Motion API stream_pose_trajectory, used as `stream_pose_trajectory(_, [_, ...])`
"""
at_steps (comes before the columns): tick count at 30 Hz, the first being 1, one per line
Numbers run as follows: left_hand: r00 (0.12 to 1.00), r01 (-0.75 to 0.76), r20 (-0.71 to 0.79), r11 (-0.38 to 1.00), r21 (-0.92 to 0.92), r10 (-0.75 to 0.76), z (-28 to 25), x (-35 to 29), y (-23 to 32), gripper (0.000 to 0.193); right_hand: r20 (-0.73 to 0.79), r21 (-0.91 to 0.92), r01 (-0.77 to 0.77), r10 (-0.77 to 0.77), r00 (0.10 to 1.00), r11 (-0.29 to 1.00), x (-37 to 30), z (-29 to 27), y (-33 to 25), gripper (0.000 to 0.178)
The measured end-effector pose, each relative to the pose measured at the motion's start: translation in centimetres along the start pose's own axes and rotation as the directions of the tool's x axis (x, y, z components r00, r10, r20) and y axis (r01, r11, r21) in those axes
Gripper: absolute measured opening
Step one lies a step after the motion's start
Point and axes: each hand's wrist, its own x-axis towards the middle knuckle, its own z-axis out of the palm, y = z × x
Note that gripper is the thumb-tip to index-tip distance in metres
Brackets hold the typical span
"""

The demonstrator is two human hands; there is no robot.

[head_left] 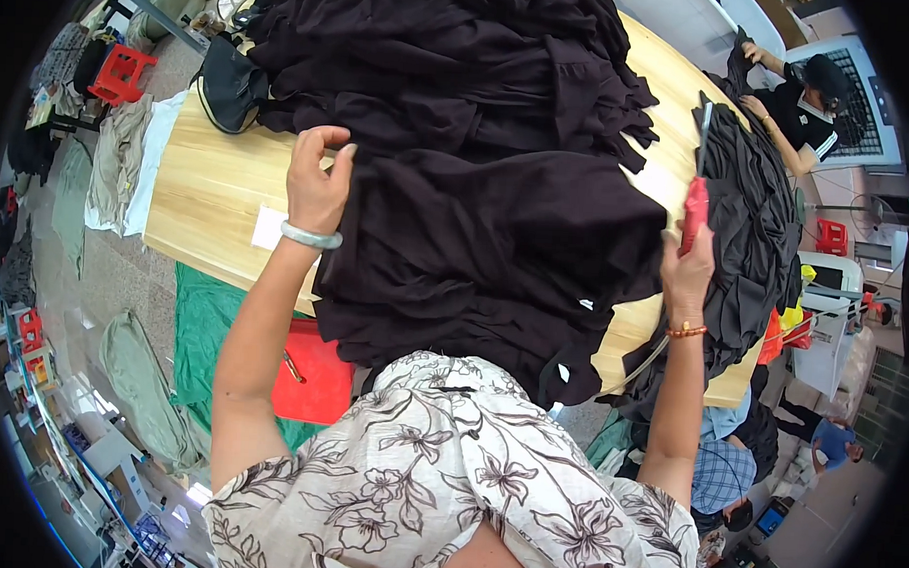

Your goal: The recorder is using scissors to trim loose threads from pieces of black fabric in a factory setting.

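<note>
I see my left hand (316, 179) at the edge of the dark garment (496, 250) spread on the wooden surface (212, 190), thumb and fingers curled in a loose grip that pinches the cloth. My right hand (687, 267) has a closed grip on a red-handled tool (697, 197), blade pointing up. A heap of dark cloth (433, 53) lies beyond; another person (806, 111) works at the far corner.

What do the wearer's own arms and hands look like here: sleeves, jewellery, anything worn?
Both forearms are bare. The left hand has a pale, smooth bangle at the wrist. The right hand wears a thin orange beaded bracelet. The short-sleeved top is cream with a dark brown floral print. No gloves; rings cannot be made out.
</note>
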Motion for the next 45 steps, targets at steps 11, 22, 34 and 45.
stream_pose_trajectory(11, [0.933, 0.308, 0.075, 0.89, 0.336, -0.352, -0.9, -17.1, -6.5, 0.051, 0.51, 0.133, 0.059, -0.119, 0.852, 0.989, -14.0, 9.1, -9.8, 0.063])
stream_pose_trajectory(22, [0.69, 0.692, 0.408, 0.381, -0.613, -0.598, -4.7, -9.2, -3.6, 0.03, 0.523, 0.296, -0.26, 0.072, 0.849, 0.919, -5.7, 3.3, -5.3, 0.011])
stream_pose_trajectory(34, [0.524, 0.848, 0.535, 0.345, -0.403, -0.663, 2.5, -4.2, -9.1, 0.032, 0.163, 0.191, -0.096, 0.065, 0.984, 0.977, 0.5, 3.3, -4.8, 0.02])
stream_pose_trajectory(45, [0.249, 0.951, 0.547, 0.309, 0.019, -0.799, 2.8, -8.1, -6.5, 0.044, 0.507, 0.213, 0.015, -0.124, 0.853, 0.977, -14.9, 14.0, -12.8, 0.032])
